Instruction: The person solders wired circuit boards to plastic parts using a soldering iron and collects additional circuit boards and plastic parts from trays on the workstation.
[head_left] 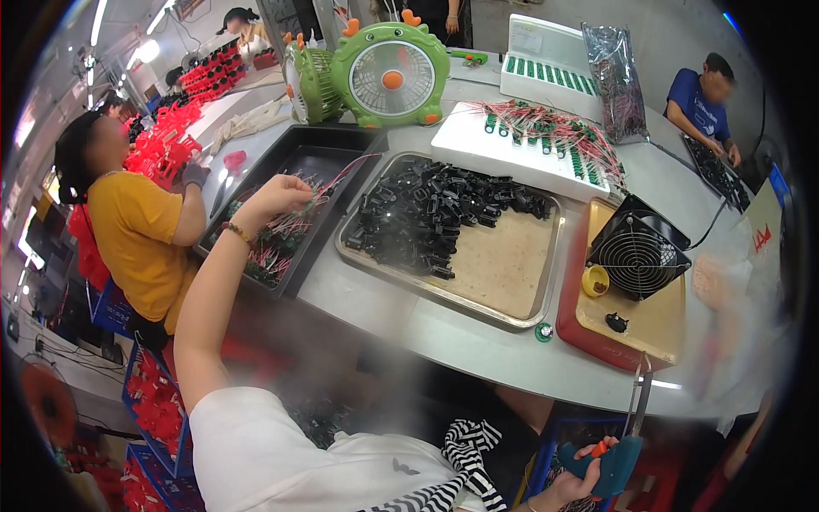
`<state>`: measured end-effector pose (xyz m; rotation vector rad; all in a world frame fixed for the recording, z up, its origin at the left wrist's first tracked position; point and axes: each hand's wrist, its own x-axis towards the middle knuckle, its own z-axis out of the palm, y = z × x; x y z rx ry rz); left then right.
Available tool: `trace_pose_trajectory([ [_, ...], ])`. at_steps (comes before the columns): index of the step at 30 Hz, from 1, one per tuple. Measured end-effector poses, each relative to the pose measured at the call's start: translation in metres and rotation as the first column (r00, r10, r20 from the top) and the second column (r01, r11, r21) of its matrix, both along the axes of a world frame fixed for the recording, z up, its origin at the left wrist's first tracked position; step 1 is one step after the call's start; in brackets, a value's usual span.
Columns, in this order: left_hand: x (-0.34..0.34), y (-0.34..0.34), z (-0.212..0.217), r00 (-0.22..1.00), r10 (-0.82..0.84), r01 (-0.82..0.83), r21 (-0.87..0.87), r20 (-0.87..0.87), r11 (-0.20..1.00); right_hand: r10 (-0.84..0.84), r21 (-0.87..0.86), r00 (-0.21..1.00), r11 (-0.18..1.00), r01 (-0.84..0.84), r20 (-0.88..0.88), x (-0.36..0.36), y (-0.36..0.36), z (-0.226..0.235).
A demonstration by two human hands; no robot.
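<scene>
My left hand (286, 196) reaches over a black bin (316, 141) at the left of the table, its fingers pinched on thin red wires (345, 175). Under it, the bin holds circuit boards with red and white wires (271, 256). At the lower right, my right hand (580, 480) grips a teal hand tool (618, 468) with an orange part under my fingers. A long metal piece points up from that tool toward the table edge; its exact kind I cannot tell. Nearest the left hand on the right is a metal tray (503, 286) of small black plastic parts (435, 200).
A red-rimmed tray (589, 337) holds a black square fan (640, 252), a yellow cup (595, 281) and a black part (616, 322). Behind stand green toy-shaped fans (391, 77) and white foam (478, 141) with wired boards. Co-workers sit left (136, 230) and far right (701, 107).
</scene>
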<state>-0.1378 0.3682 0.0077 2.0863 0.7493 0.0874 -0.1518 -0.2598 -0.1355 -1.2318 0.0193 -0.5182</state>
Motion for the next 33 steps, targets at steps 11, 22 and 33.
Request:
trace_pose_trajectory([
  [11, -0.005, -0.008, -0.001, 0.996, -0.077, 0.062, -0.283, -0.039, 0.957, -0.022, -0.020, 1.000, 1.000, 0.022, -0.001, -0.002, 0.002, 0.001],
  [22, -0.011, -0.012, 0.000, 0.998, -0.037, 0.027, -0.231, -0.043, 0.973, 0.013, -0.008, 1.000, 1.000, -0.013, -0.012, -0.001, 0.005, 0.002],
  [33, -0.008, -0.030, -0.001, 0.997, -0.041, 0.048, 0.113, -0.067, 0.992, 0.010, 0.025, 1.000, 1.000, -0.009, -0.014, -0.002, 0.003, -0.002],
])
